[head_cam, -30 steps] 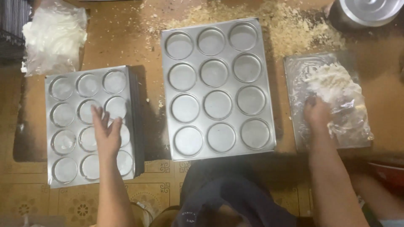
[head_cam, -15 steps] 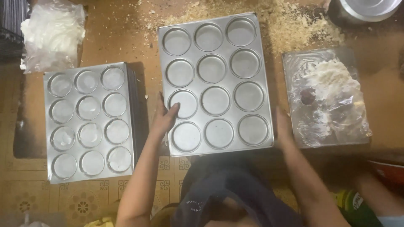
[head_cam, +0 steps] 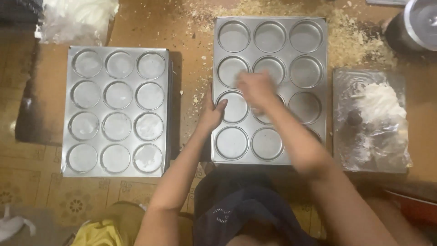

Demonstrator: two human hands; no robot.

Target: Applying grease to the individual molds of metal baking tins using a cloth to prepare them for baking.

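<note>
Person's body, head view: two bare arms, dark clothing below.

Left hand [head_cam: 213, 114] and right hand [head_cam: 256, 89] both bare: no gloves, rings, watch or wristbands visible. Right hand is motion-blurred, so finger detail is unreadable. Forearms uncovered up to the frame edge, no sleeves in sight. Lower centre shows dark navy fabric garment [head_cam: 246, 209], soft and creased, with a small pale printed marking on it, too small to make out.
</note>
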